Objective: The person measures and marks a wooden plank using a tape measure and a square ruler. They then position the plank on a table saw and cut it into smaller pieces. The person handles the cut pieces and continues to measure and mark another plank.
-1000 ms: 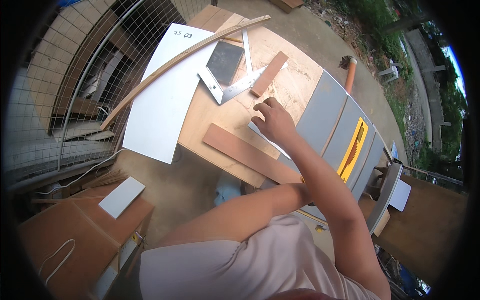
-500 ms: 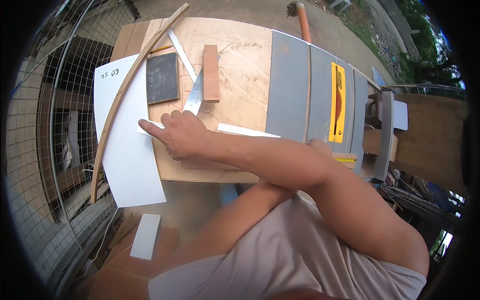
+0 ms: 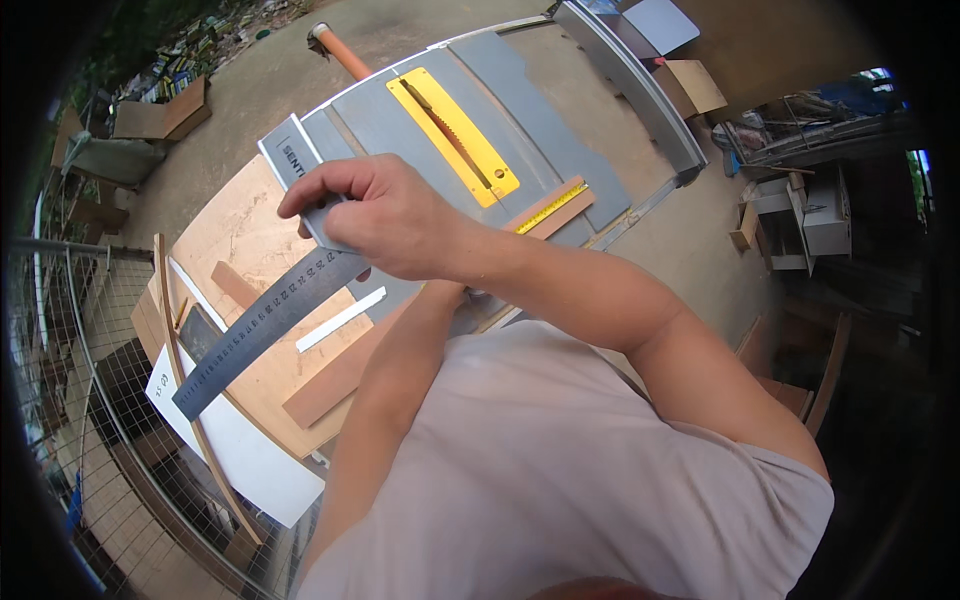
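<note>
My right hand (image 3: 370,215) grips a metal try square by its silver handle (image 3: 285,150); the dark graduated blade (image 3: 250,330) slants down-left across the plywood (image 3: 225,220) and a white sheet (image 3: 275,480). My left forearm (image 3: 390,400) reaches up beneath my right forearm, which hides the left hand. Under and beside the square lie a short reddish wood block (image 3: 235,280), a white strip (image 3: 340,318) and a longer board (image 3: 330,385). To their right, the grey saw table (image 3: 480,80) has a yellow insert (image 3: 410,100) and a wood strip with a yellow scale (image 3: 550,210).
A long narrow batten (image 3: 230,480) crosses the white sheet beside a wire mesh fence (image 3: 80,400). Beyond the table are an orange pipe (image 3: 345,50), cardboard-coloured panels (image 3: 180,110), a metal rail (image 3: 630,80), and cabinets with scrap (image 3: 810,220) at the right.
My right hand has taken hold of the square, lifted it from the plywood and moved it rightward toward the saw table. The camera view has swung round.
</note>
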{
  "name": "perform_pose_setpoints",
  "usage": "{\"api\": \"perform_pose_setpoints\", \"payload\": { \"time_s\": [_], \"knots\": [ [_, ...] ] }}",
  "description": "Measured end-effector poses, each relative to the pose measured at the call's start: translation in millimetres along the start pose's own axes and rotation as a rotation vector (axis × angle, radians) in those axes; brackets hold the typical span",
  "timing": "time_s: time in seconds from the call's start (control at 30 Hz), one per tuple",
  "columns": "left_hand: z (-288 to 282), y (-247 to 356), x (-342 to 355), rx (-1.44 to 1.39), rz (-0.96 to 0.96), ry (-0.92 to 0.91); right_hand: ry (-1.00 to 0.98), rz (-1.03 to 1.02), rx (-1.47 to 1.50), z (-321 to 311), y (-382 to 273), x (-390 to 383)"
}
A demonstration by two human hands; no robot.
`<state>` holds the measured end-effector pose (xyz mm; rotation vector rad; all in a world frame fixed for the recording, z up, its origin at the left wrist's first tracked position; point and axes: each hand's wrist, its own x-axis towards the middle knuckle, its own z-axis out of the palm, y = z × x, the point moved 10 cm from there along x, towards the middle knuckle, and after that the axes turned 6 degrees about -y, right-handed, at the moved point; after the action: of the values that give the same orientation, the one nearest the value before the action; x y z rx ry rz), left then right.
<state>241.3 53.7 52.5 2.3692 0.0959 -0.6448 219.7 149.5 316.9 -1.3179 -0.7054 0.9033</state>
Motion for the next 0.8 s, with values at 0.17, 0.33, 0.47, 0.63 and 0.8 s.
{"api": "perform_pose_setpoints", "payload": {
  "time_s": [0.17,0.33,0.47,0.63,0.8],
  "knots": [
    [11.0,-0.9,6.9,0.115,-0.097,-0.214,0.37,-0.104,0.722,-220.6,63.3,-158.2],
    [12.3,-8.8,9.2,0.088,-0.125,-0.171,0.824,-0.248,0.974,-302.4,168.8,-307.8],
    [16.4,-5.4,9.3,0.08,-0.137,-0.208,1.18,-0.216,1.047,-314.7,263.2,-352.3],
    [10.4,7.1,5.6,0.154,-0.051,-0.12,1.238,-0.246,1.004,-335.4,307.3,-367.5],
    [6.4,3.6,-1.2,0.08,-0.039,-0.034,1.281,-0.051,0.965,-342.1,341.5,-383.7]
  ]
}}
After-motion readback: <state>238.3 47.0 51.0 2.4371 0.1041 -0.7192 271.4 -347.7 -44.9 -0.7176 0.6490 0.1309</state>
